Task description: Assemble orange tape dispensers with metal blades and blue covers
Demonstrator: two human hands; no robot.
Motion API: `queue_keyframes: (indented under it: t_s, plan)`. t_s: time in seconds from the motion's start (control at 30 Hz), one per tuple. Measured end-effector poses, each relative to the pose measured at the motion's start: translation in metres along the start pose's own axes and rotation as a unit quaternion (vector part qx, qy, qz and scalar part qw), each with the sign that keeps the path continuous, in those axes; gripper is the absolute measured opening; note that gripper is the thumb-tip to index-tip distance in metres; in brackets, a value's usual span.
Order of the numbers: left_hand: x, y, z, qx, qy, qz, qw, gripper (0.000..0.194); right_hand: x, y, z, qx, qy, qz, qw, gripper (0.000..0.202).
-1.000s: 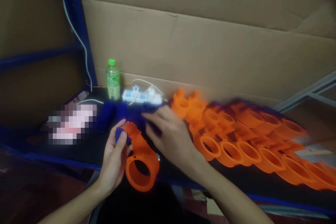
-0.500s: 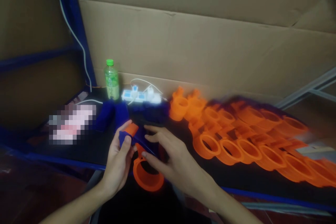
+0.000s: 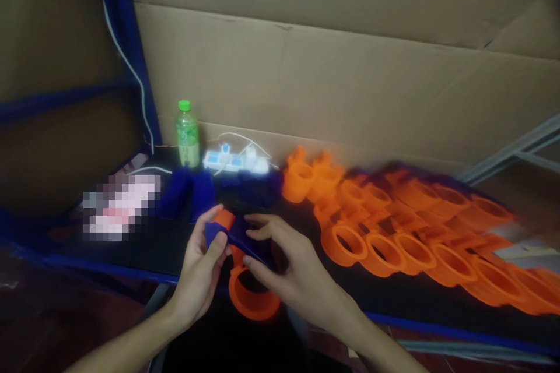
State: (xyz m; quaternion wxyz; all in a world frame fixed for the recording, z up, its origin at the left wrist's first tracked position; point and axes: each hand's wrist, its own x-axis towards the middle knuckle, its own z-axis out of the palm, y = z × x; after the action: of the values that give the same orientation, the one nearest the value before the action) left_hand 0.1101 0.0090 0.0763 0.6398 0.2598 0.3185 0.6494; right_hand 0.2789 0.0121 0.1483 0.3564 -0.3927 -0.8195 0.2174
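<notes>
So the left hand (image 3: 203, 268) is closed on the upper end of an orange plastic holder with a big round ring (image 3: 256, 305) at its bottom, thumb pressing on a bit of blue right next to the orange tip. The right hand (image 3: 297, 262) has thumb and fingers curved around a glossy dark blue plastic piece (image 3: 251, 239), gripping it by the edges, and that piece sits across the orange holder's middle. Can't tell if the blue under the left thumb belongs to the same piece, it's a bit blurry there. Both parts are up in front of the person at the near edge of a black-topped bench with a blue frame (image 3: 144, 250), ring end hanging lowest. Off to the right there's a whole pile of matching orange ringed holders (image 3: 426, 218), packed in overlapping rows with the front rings facing the person. Just behind the hands, a couple of upright-looking blue plastic pieces (image 3: 202, 195) stand side by side, with more dark blue bits beyond the right hand. Farther back it's a green-capped clear bottle (image 3: 188, 140), then a white power strip with plugs (image 3: 236, 161) beside it, all up against a brown cardboard wall (image 3: 306, 81). A pixelated pink patch (image 3: 122, 204) covers something at left.
</notes>
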Motion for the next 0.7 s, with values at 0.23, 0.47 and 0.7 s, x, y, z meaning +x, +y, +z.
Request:
queue_keyframes:
  t_s: [0.23, 0.47, 0.7]
  plan:
    - [-0.003, -0.003, 0.002, 0.015, -0.003, -0.006, 1.0, 0.059, -0.006, 0.005, -0.004, 0.031, -0.003, 0.025, 0.999, 0.013]
    - [-0.01, 0.002, 0.002, 0.055, -0.041, 0.011, 0.998, 0.067, -0.009, 0.008, -0.001, 0.189, 0.014, 0.155, 0.97, 0.02]
    - [-0.02, 0.005, 0.001, 0.101, -0.07, 0.065, 0.99, 0.083, -0.011, 0.013, 0.011, 0.362, 0.036, 0.236, 0.901, 0.029]
